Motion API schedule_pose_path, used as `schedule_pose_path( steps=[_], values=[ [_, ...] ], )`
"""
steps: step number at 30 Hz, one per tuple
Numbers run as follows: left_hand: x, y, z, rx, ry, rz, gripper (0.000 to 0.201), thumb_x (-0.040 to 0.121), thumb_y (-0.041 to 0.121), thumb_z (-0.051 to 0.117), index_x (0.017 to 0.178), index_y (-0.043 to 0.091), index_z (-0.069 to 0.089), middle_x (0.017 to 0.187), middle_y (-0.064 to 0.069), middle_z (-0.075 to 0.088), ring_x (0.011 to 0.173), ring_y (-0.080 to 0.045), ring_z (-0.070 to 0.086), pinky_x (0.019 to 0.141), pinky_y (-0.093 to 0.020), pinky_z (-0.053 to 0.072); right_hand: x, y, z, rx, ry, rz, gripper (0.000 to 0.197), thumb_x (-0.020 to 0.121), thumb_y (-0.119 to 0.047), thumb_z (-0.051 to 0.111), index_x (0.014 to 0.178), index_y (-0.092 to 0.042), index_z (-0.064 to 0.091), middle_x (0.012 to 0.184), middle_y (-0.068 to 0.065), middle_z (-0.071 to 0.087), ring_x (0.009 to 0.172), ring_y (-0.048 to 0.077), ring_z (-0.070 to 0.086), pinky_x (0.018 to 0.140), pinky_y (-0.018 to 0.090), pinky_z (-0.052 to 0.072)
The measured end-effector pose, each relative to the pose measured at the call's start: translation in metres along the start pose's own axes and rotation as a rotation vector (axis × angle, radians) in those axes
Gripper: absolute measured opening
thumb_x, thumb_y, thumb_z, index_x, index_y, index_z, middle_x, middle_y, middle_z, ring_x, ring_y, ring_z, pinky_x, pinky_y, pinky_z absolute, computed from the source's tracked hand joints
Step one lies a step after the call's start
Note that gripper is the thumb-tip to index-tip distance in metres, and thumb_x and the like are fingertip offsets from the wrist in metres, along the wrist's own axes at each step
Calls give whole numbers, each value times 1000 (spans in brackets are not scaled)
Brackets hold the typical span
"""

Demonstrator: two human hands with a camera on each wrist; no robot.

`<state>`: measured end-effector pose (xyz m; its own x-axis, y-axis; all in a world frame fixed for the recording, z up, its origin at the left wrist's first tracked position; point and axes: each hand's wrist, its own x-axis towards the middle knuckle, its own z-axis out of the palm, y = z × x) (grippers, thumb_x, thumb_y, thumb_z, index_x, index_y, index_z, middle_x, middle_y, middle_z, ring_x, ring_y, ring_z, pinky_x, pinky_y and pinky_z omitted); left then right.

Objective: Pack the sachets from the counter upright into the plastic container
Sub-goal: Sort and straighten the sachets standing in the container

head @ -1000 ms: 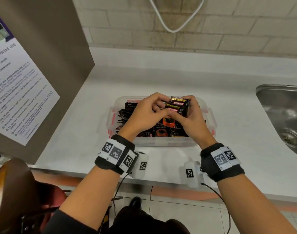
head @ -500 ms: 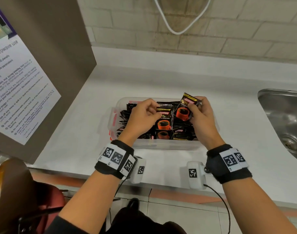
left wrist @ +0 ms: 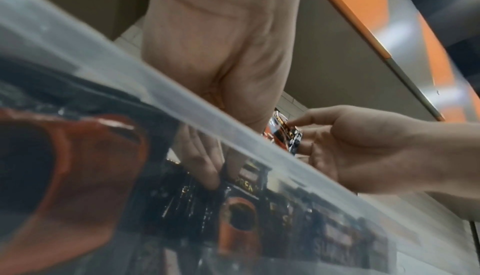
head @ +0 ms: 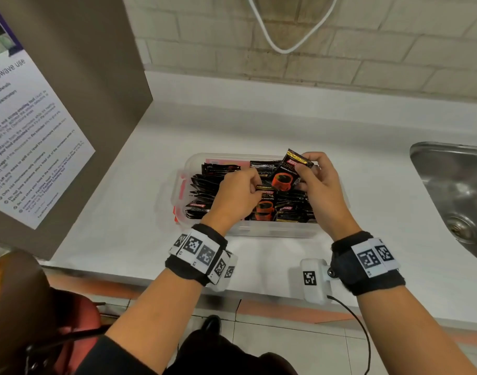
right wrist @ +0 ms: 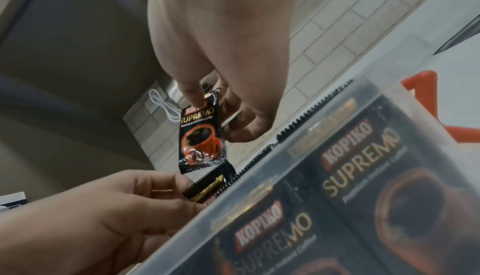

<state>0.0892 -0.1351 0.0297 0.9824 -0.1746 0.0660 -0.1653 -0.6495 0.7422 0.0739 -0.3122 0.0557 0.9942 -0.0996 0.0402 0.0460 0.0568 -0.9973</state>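
From the head camera, a clear rectangular plastic container with red side clips point(head: 259, 231) sits on the pale counter point(head: 123, 212), already crowded with black foil coffee sachets printed with an orange cup point(head: 205, 182), most standing on edge in rows. The right hand point(head: 321, 185) pinches one such sachet, the lifted sachet point(head: 289, 171), by its top seam above the middle of the box, probably so that it hangs straight and can be slid down edgewise. The left hand point(head: 237, 196) has its fingers curled onto the top of a standing sachet point(head: 267, 196) in the front row, seemingly to hold that row back and open a slot; a steel sink point(head: 454, 190) lies well apart to the right. From the left wrist camera, looking through the container wall, the left fingertips point(left wrist: 207, 176) press down among the packed sachets, gripping or parting them; which one exactly I cannot tell. From the right wrist camera, thumb and forefinger close on the lifted sachet's upper corner, its print upright, its lower edge just above the left hand's fingers and the serrated tops of the packed row. A grip at the seam likely keeps the fingers clear of the tight gap.
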Motion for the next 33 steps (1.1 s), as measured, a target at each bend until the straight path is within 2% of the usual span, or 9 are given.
schedule_pose_path(
  steps=[3, 6, 10, 13, 17, 21, 26, 30, 33],
  values=[
    [-2, 1, 4, 76, -23, 11, 18, 86, 2, 71, 86, 17, 61, 78, 2, 59, 75, -16, 58, 78, -32, 54, 0, -1, -2, 8, -10, 3, 7, 103, -14, 53, 102, -20, 55, 85, 0, 74, 82, 20, 73, 67, 26, 58],
    [-6, 2, 7, 152, -48, 2, 17, 86, 0, 68, 90, 14, 60, 87, 1, 59, 85, -21, 60, 82, -39, 54, 0, 0, -2, -14, -73, -16, 4, 103, -11, 53, 102, -14, 54, 86, -2, 73, 82, 19, 71, 67, 27, 58],
    [-9, 0, 8, 132, -51, 22, 29, 82, -3, 69, 102, 11, 53, 89, -3, 61, 81, -22, 60, 76, -37, 54, -2, 4, 0, -124, -185, -45, 13, 100, -7, 57, 93, -18, 58, 91, -1, 69, 86, 18, 69, 75, 30, 59],
    [-8, -2, 2, 77, -59, 20, 35, 80, -6, 70, 100, 14, 50, 84, 1, 58, 76, -19, 57, 69, -33, 51, -3, 5, 1, -189, -211, -48, 15, 96, -4, 61, 91, -17, 59, 90, -8, 68, 84, 13, 69, 75, 29, 58],
    [-8, -6, -13, -30, -134, -34, 40, 80, -9, 66, 104, 20, 53, 90, -4, 59, 76, -16, 57, 71, -31, 54, -4, 6, 3, -327, -203, -64, 7, 93, -5, 67, 93, -10, 62, 93, 8, 66, 85, 24, 62, 84, 46, 53],
    [-9, -4, -22, -42, -188, -7, 39, 83, 8, 73, 109, 26, 51, 94, 3, 56, 78, -10, 55, 66, -18, 45, -5, 8, 8, -496, -229, -107, 6, 91, -8, 71, 96, -7, 68, 87, 1, 66, 83, 20, 61, 82, 35, 51],
    [-13, -3, -11, 138, -147, 66, 26, 92, 17, 68, 116, 12, 60, 103, -5, 61, 96, -23, 58, 83, -40, 51, -2, 11, 10, -638, -267, -145, 8, 89, -11, 74, 96, -14, 73, 79, -8, 64, 74, 5, 56, 72, 18, 48],
    [-16, 0, -7, 198, -114, 76, 30, 93, 21, 67, 121, 16, 57, 97, -4, 65, 88, -26, 61, 77, -45, 54, 0, 13, 8, -702, -262, -185, 9, 88, -10, 74, 97, -14, 73, 88, -3, 70, 82, 11, 62, 74, 13, 48],
    [-18, 1, -5, 182, -97, 87, 30, 91, 20, 68, 118, 15, 55, 90, -1, 61, 81, -24, 59, 74, -46, 54, -2, 16, 3, -713, -241, -212, 16, 87, -9, 74, 95, -22, 70, 85, -11, 67, 79, 2, 59, 73, 8, 44]
  ],
)
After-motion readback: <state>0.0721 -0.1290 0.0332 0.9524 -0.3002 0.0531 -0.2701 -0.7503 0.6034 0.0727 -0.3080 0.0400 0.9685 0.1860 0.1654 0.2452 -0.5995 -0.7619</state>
